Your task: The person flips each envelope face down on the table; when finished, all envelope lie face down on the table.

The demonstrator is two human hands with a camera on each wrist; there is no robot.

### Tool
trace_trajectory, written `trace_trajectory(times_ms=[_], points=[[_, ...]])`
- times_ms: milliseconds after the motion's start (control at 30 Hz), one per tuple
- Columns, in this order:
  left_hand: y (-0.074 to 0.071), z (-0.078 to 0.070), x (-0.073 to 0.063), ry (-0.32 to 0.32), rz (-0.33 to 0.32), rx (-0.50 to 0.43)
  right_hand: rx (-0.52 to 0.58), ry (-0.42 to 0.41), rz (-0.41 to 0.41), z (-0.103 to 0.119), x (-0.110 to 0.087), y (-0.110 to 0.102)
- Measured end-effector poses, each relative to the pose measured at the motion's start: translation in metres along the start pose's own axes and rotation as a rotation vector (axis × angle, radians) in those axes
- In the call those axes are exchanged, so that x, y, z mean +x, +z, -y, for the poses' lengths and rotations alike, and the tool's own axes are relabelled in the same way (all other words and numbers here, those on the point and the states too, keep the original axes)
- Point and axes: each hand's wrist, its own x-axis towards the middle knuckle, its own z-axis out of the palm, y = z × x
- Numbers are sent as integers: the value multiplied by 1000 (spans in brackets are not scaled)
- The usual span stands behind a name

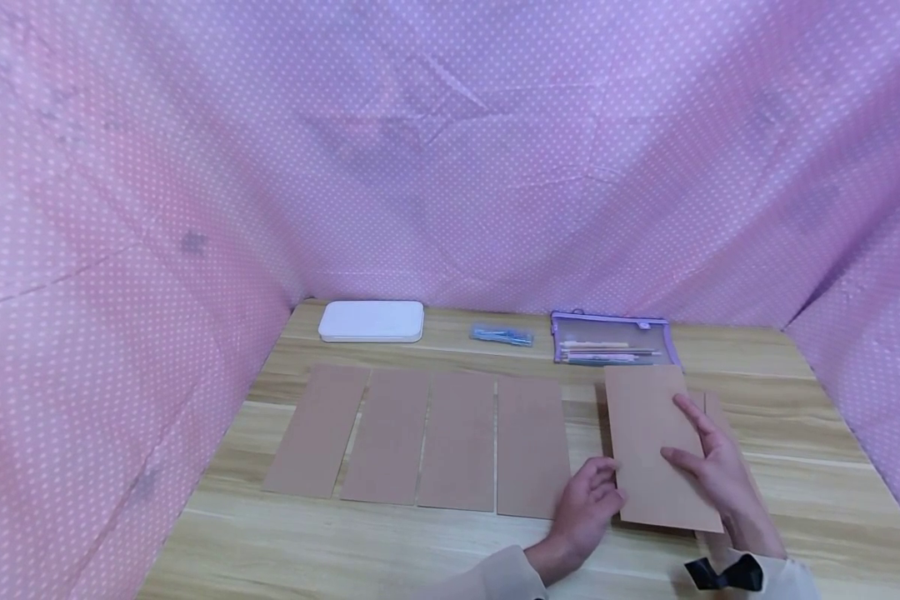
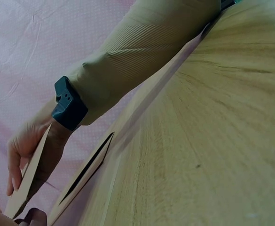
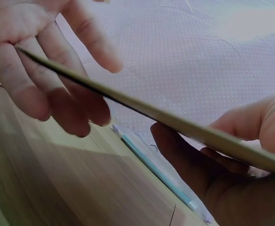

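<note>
In the head view, my right hand (image 1: 720,471) holds a brown cardboard rectangle (image 1: 648,442) tilted above the table. Thumb and fingers of that hand grip its right side, as the right wrist view also shows, where the cardboard (image 3: 142,108) appears edge-on. At its left edge is my left hand (image 1: 587,508), whose fingers (image 3: 64,92) look relaxed and lie against the edge in the right wrist view. Beneath the right hand, more brown cardboard (image 1: 716,408) lies on the table, mostly hidden. Nearest on the left is a flat brown rectangle (image 1: 531,446).
Farther left, three more brown rectangles (image 1: 457,442) lie side by side. Along the back of the wooden table (image 1: 285,542) are a white case (image 1: 371,321), a small clear blue packet (image 1: 501,335) and a purple-edged mesh pouch (image 1: 611,333) with pens. Pink dotted cloth (image 1: 450,167) surrounds the table.
</note>
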Motion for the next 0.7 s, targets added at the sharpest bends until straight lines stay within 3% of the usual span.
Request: trace_trajectory(times_ms=[300,700], points=[[1,2,0,25,25,-86,212,-75,24,0,-3,2],[0,-2,0,7,-4,-68,241,-54,44,-1,-3,2]])
